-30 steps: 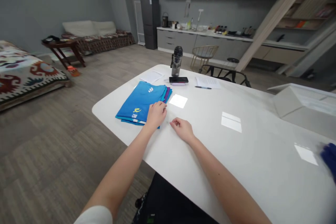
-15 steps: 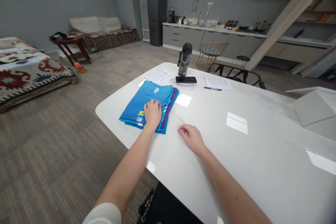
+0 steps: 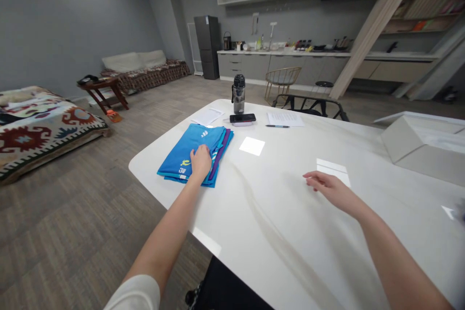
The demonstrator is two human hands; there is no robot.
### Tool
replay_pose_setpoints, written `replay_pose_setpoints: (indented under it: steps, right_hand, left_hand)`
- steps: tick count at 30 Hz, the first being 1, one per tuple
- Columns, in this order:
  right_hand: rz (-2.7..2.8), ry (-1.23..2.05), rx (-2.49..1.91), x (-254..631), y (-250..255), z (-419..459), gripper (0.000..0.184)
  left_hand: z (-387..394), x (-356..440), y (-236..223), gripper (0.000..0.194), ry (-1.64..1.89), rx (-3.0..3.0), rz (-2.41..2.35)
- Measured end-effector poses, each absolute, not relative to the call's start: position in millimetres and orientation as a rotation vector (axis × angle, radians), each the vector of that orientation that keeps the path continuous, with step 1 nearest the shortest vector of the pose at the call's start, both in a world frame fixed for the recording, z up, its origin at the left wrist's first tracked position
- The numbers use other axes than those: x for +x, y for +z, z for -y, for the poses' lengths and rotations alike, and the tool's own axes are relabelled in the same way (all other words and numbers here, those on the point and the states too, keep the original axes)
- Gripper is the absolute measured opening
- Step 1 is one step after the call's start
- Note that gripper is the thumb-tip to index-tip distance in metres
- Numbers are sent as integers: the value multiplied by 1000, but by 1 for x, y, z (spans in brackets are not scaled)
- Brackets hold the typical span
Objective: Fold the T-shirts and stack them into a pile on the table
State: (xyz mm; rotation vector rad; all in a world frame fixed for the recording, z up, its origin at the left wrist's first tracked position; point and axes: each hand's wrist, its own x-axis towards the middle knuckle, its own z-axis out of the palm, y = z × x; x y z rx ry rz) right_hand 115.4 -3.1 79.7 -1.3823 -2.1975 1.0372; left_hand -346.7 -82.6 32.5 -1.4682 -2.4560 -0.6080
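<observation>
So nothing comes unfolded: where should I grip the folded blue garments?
Likely the left side of the folded blue garments, from the left, fingers under, thumb on top: the stack lies flat, and its right edge shows separate purple and teal layers.

Lettering on blue shirt [image 3: 178,157] unreadable

Free tabletop [image 3: 276,223] right of the folded blue shirts [image 3: 192,155], phone [image 3: 242,118], water bottle [image 3: 239,94] beyond

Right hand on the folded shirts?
No: the right hand is out over the table, apart from the folded shirts, and only the left hand is on them.
</observation>
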Motion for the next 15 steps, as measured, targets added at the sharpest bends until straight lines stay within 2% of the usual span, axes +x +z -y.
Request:
replay_pose_setpoints:
  steps: [5, 8, 11, 15]
  right_hand:
    - [2088, 1000, -1492, 199, 80, -14, 48]
    - [2070, 993, -1500, 217, 90, -14, 48]
    - [2053, 1002, -1477, 221, 101, -11, 48]
    - [2088, 1059, -1448, 226, 109, -7, 45]
  left_hand:
    - [65, -345, 53, 29, -837, -1293, 2613]
    - [37, -312, 68, 29, -1022, -1261, 2581]
    - [6, -241, 71, 27, -1134, -1501, 2582]
    - [-3, -116, 57, 22, -1210, -2262, 2364]
